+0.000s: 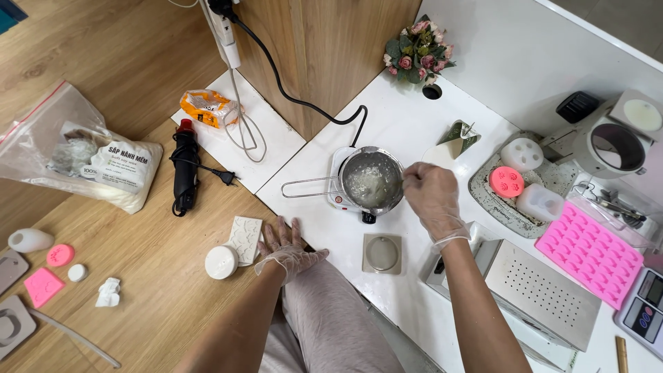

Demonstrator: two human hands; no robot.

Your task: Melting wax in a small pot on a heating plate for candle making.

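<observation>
A small metal pot [371, 179] with a wire handle sits on a little white hotplate [336, 197] and holds pale, half-melted wax. My right hand [431, 200], in a clear glove, hovers at the pot's right rim with fingers pinched on a thin stirring stick that reaches into the pot. My left hand [286, 247], also gloved, rests flat with fingers spread on the table edge, beside a white textured mould [245, 238] and a round white disc [222, 262].
A black heat gun [184, 169] and a plastic bag of wax [90, 162] lie at the left. A grey tray [483, 197] with moulds, a pink silicone mould [590, 252], a perforated metal box [542, 290], a scale [646, 311] and a flower bouquet [416, 52] stand at the right.
</observation>
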